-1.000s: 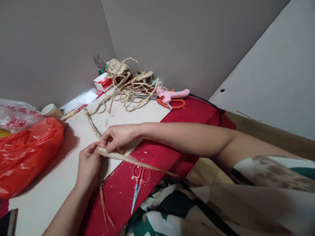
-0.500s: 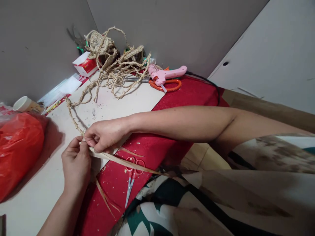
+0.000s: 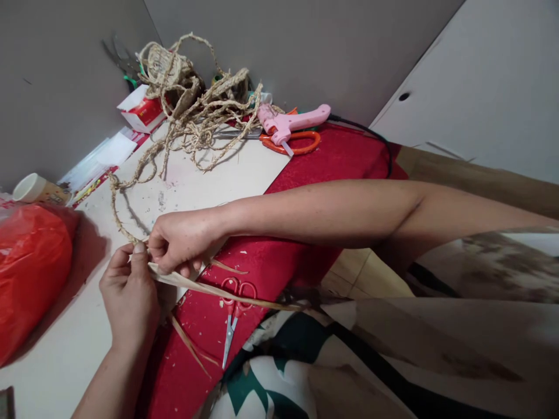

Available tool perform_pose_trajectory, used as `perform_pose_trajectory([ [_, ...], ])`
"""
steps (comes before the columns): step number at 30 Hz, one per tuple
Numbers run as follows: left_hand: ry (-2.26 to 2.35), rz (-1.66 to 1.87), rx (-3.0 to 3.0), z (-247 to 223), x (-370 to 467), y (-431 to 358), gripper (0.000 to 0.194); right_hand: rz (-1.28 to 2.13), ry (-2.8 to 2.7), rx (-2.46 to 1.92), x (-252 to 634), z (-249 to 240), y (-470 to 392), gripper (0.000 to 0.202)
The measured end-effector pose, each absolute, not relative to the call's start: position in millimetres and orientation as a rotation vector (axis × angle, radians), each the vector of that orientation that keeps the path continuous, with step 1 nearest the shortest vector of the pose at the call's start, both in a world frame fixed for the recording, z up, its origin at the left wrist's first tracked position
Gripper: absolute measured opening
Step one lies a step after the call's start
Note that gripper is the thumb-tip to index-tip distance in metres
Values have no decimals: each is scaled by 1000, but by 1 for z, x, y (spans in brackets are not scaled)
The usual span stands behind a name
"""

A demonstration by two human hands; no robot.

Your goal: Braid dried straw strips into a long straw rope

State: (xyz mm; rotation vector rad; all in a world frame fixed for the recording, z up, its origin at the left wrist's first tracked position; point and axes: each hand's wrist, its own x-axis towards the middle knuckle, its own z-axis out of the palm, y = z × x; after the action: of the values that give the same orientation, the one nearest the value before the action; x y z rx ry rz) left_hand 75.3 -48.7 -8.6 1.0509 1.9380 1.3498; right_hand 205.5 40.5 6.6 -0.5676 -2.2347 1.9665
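My left hand [image 3: 131, 291] pinches the working end of a braided straw rope [image 3: 119, 218] between thumb and fingers. Right beside it, my right hand [image 3: 183, 238] is closed on the loose straw strands [image 3: 209, 288] where they leave the braid. One long pale strand stretches from the hands toward my lap; thinner strands [image 3: 187, 343] hang down below my left hand. The rope runs up from my fingers to a tangled heap of the same braid [image 3: 205, 125] at the back. What lies between the fingertips is partly hidden.
Small red-handled scissors [image 3: 236, 302] lie on the red cloth [image 3: 340, 154] under the long strand. A pink glue gun [image 3: 294, 121] rests over orange-handled scissors [image 3: 305, 142]. To the left are a red plastic bag [image 3: 35, 262], a paper cup [image 3: 37, 189] and a red-white box [image 3: 142, 110].
The view has shifted slightly. My right hand has turned a little, its fingers curling further down around the strands, while my left hand keeps pinching the braid.
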Motion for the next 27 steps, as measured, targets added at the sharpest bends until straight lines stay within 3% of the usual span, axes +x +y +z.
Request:
perform_pose_trajectory([
  [9, 1951, 1368, 1060, -5, 80, -47, 16, 1871, -2231, -546, 209, 12, 48, 12],
  [16, 1945, 1415, 1056, -10, 72, -48, 20, 1367, -2391, -492, 201, 5, 42, 10],
  [27, 2055, 1313, 1125, -9, 73, -48, 28, 1566, -2384, -482, 209, 12, 45, 9],
])
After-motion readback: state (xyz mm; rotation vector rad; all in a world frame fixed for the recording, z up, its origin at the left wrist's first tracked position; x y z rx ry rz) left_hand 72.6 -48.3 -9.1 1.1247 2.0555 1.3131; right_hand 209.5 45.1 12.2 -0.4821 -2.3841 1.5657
